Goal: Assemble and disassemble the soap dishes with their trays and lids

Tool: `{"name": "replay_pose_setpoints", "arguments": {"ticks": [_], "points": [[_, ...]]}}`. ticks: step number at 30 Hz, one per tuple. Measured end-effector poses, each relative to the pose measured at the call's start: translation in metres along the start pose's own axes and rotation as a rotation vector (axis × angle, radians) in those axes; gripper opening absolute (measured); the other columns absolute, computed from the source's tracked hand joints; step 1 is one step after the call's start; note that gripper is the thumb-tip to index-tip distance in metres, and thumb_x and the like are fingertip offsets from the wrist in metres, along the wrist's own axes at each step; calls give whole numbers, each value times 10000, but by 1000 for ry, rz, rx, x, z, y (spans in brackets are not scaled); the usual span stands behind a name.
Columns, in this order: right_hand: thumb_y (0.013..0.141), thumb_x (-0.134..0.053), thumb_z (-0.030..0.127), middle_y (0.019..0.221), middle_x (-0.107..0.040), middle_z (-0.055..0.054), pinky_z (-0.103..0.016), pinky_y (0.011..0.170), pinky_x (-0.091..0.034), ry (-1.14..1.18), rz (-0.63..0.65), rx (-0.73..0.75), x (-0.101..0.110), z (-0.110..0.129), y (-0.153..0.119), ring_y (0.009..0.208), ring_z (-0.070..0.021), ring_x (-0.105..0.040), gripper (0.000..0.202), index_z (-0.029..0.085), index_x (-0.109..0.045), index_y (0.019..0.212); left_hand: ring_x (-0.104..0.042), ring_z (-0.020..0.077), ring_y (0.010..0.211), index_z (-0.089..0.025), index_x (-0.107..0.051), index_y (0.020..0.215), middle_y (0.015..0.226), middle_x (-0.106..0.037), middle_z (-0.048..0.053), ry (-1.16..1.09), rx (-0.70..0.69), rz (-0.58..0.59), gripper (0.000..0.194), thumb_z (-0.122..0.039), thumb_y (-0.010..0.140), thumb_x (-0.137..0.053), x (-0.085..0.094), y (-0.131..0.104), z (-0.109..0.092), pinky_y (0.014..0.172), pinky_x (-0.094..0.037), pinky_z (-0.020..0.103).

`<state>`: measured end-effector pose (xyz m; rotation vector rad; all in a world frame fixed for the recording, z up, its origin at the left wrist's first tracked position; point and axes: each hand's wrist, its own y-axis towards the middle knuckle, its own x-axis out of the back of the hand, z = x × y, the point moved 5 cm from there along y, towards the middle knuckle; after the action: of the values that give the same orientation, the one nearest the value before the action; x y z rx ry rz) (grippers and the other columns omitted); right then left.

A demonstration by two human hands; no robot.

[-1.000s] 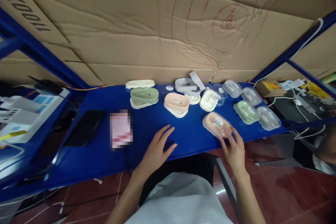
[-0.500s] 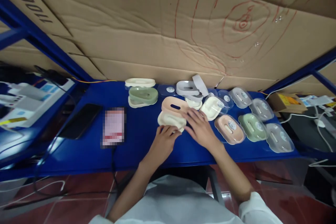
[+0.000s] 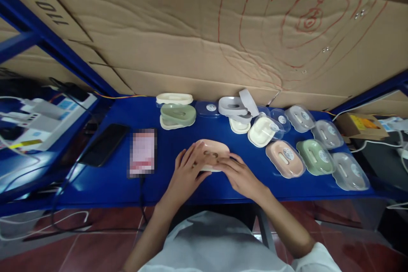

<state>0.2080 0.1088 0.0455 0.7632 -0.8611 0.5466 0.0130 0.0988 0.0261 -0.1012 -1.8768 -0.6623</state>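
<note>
A peach soap dish tray (image 3: 218, 146) with oval drain openings lies in front of me on the blue table. Its cream base (image 3: 208, 169) shows as a thin strip beneath the near edge. My left hand (image 3: 185, 171) is closed on the tray's left side, fingers over the top. On the right side my right hand (image 3: 241, 175) grips it too, fingers along the rim; both hands cover much of the dish. Farther back stand a grey dish (image 3: 231, 105) with a tilted grey piece, a cream dish (image 3: 261, 131) and a green tray (image 3: 178, 114) on a cream base.
At right, lidded dishes stand in rows, among them a peach one (image 3: 285, 159) and a green one (image 3: 315, 157). A clear lid (image 3: 208, 109) lies at the back. To the left are a black phone (image 3: 103, 144) and a blurred pink-screened device (image 3: 142, 153). Cardboard (image 3: 153, 29) walls the back.
The peach tray has come nearer and now lies over the cream piece that was in front of it. Both hands have shifted onto its two sides. The view has turned slightly.
</note>
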Motion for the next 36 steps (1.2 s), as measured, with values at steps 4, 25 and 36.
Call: {"name": "replay_pose_setpoints", "arguments": {"ticks": [4, 25, 36], "points": [[1070, -459, 99, 1403, -712, -59, -459, 1312, -366, -57, 21, -11, 7, -1, -2, 1396, -173, -603, 469, 253, -577, 1496, -510, 341, 1509, -234, -685, 1380, 1527, -646, 112, -74, -23, -9, 381, -305, 1006, -707, 2, -4, 6, 1179, -497, 507], [949, -654, 646, 1613, -550, -141, -523, 1242, -431, -246, -12, -832, 138, -188, -65, 1503, -332, -516, 774, 235, -533, 1593, -471, 335, 1535, -305, -542, 1521, 1660, -444, 144, -352, 159, -11, 501, -263, 1032, -645, 6, -22, 12, 1225, -472, 563], [1067, -619, 420, 1691, -452, -116, -553, 1242, -453, -222, -1, -231, 27, -18, -5, 1570, -317, -429, 561, 304, -507, 1604, -472, 341, 1516, -331, -232, 1705, 1637, -459, 159, -492, 233, 51, 931, -345, 954, -781, -15, 2, 5, 1232, -439, 541]]}}
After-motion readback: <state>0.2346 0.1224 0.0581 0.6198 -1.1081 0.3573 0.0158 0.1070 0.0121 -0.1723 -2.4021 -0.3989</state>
